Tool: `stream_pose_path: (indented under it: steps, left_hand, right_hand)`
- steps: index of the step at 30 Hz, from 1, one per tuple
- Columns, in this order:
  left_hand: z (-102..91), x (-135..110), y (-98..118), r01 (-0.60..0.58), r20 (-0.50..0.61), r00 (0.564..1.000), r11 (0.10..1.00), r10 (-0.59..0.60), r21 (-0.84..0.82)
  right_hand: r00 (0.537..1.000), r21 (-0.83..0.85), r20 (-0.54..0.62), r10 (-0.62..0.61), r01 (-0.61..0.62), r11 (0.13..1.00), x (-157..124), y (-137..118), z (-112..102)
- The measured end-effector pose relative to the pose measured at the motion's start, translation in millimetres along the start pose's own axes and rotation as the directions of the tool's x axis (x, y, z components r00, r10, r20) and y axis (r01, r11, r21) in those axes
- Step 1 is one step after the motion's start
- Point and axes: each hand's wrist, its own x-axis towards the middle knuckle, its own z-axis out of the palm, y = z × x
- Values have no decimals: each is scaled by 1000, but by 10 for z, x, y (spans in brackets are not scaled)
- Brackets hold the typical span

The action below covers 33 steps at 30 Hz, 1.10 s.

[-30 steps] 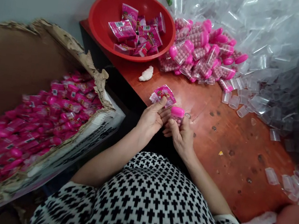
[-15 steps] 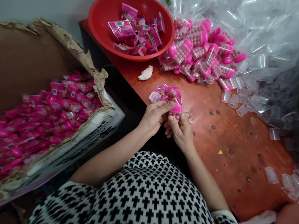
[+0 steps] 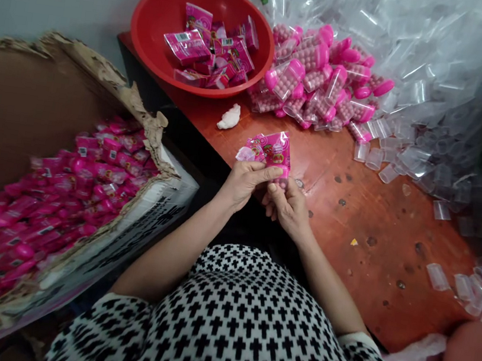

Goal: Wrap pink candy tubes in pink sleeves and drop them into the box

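Observation:
Both hands meet near the table edge around one small clear bottle of pink balls (image 3: pixel 283 180) with a pink printed wrapper (image 3: pixel 278 147) at its upper end. My left hand (image 3: pixel 244 186) is closed on the wrapper, its thumb lying across the bottle's pink top. Pinched around the lower end of the bottle are the fingers of my right hand (image 3: pixel 289 209). How far the wrapper covers the bottle is partly hidden by the fingers. A second whitish-pink wrapper piece (image 3: pixel 245 153) shows above the left fingers.
A red basin (image 3: pixel 141 23) holds several pink packets. Beside it lie heaped bottles with pink caps (image 3: pixel 312 56) and loose clear cups (image 3: pixel 388 172). A torn cardboard box (image 3: pixel 164 179) full of wrapped pink bottles stands left. A white lump (image 3: pixel 229 117) sits on the red-brown table (image 3: pixel 328 264).
The wrapper over the bottle now stands straighter and flatter, where it was crumpled before. Both hands stay almost in place, and the view has shifted slightly.

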Motion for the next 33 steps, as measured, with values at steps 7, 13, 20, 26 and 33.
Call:
stream_pose_path:
  steps: [7, 13, 20, 26, 33]
  left_hand:
    - [6, -38, 25, 25, 41, 999, 1000, -25, -3]
    - [-38, -35, 68, 41, 66, 997, 997, -46, 68]
    - [9, -2, -30, -57, -165, 985, 998, 57, 8]
    - [16, -56, -62, 23, -13, 1000, 998, -23, -52]
    - [-42, -36, -1, 23, -31, 999, 996, -26, -90]
  right_hand:
    - [992, 168, 97, 75, -91, 982, 14, -35, 29]
    - [979, 254, 163, 122, -161, 954, 33, -23, 30]
    - [999, -77, -38, -14, 11, 997, 37, -40, 34]
    - [979, 324, 153, 136, -179, 929, 38, -39, 14]
    - [979, 432, 120, 165, -202, 879, 26, -21, 34]
